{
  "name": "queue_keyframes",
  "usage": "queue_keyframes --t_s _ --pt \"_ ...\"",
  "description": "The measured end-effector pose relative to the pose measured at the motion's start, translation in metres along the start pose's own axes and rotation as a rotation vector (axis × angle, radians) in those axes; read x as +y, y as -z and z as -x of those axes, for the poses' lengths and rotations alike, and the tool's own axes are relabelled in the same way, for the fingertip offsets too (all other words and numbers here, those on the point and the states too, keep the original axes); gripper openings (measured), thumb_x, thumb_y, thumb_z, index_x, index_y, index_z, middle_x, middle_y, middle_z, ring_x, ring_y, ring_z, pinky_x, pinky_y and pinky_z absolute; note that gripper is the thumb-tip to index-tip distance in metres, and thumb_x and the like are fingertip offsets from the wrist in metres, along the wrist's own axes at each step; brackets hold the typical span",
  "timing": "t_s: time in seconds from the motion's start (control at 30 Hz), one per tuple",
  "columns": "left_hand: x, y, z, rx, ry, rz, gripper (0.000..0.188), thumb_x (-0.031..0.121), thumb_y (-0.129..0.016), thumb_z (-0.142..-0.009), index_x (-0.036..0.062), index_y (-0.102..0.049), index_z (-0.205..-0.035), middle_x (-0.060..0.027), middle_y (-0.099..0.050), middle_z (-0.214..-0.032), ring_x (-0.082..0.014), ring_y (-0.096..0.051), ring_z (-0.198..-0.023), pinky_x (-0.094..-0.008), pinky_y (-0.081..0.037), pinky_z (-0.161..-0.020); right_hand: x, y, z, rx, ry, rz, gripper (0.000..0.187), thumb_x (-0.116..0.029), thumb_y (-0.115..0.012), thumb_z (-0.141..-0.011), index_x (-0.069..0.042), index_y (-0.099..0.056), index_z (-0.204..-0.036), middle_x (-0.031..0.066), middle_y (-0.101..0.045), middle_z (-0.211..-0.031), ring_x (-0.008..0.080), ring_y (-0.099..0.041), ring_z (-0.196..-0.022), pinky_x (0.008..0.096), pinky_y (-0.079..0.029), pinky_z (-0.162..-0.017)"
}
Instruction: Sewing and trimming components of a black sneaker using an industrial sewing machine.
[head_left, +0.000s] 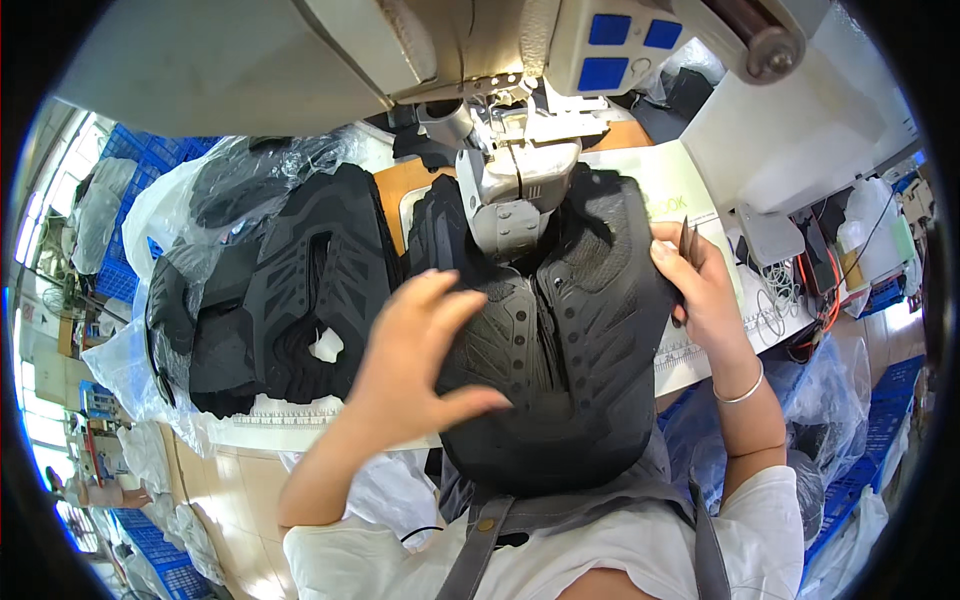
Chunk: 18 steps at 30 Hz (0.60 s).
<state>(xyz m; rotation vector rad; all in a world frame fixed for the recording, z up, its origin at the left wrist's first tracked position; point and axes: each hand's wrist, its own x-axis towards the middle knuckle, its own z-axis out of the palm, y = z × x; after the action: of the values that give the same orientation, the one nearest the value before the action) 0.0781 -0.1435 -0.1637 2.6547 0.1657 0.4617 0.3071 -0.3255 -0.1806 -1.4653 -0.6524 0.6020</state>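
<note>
A black shoe upper with mesh panels and eyelet rows lies below the sewing machine's head, its rounded toe end toward my body. My right hand pinches the upper's right edge between thumb and fingers. In that same hand sits a slim dark pointed tool, perhaps thread snips; its kind is not clear. Over the upper's left side hovers my left hand, slightly blurred, thumb and fingers spread; whether it touches the upper I cannot tell. The needle area is hidden behind the machine's head.
Left of the upper, a stack of black shoe uppers lies on the table beside clear plastic bags. A control panel with blue buttons hangs above. Blue crates stand at the right, near loose cables. Ruler markings run along the table edge.
</note>
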Motion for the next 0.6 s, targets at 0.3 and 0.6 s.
queue_keyframes --t_s 0.3,0.6 --pt "0.014 -0.032 0.015 0.209 0.058 -0.19 0.068 0.046 -0.067 -0.069 0.0019 -0.047 -0.117 -0.0221 -0.039 -0.123 -0.0364 -0.041 -0.113 -0.0433 -0.034 -0.091 -0.012 -0.013 0.071 -0.263 -0.066 -0.077 0.034 -0.007 -0.067 -0.077 0.003 -0.052 -0.105 0.0057 -0.057 -0.099 0.0088 -0.051 -0.088 0.0238 -0.042 -0.079" --pt "0.055 -0.013 0.026 -0.599 0.597 1.599 0.045 0.034 -0.047 -0.089 -0.003 -0.045 -0.114 -0.0155 -0.053 -0.11 -0.0248 -0.056 -0.097 -0.037 -0.046 -0.083 -0.027 0.003 0.06 -0.126 -0.408 -0.923 0.035 -0.02 -0.052 -0.079 0.005 -0.056 -0.103 0.0134 -0.064 -0.089 0.0144 -0.063 -0.072 0.0253 -0.052 -0.06"
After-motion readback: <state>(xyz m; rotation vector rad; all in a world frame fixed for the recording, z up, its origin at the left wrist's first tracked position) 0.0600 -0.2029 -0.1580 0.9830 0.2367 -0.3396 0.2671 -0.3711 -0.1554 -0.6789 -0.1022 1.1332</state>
